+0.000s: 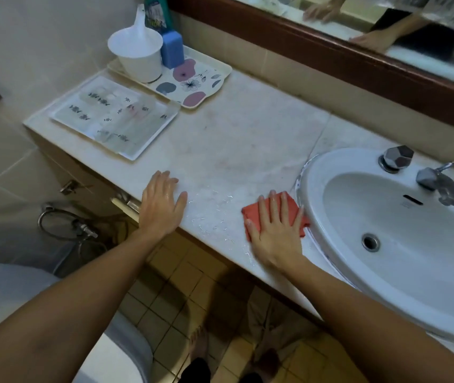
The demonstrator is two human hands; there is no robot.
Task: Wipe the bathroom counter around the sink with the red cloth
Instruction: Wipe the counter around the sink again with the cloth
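Note:
The red cloth (251,213) lies flat on the pale marble counter (237,139), just left of the white oval sink (402,239). My right hand (274,230) presses down on the cloth with fingers spread, covering most of it. My left hand (162,204) rests palm down on the counter's front edge, further left, holding nothing. Water droplets (212,214) glisten on the counter between the two hands.
A flowered tray (192,81) with a white cup (140,55) and a blue block (172,49) sits at the back left. A clear tray (112,117) lies in front of it. Taps (435,181) stand behind the sink, a mirror (386,29) above, a toilet (54,313) at lower left.

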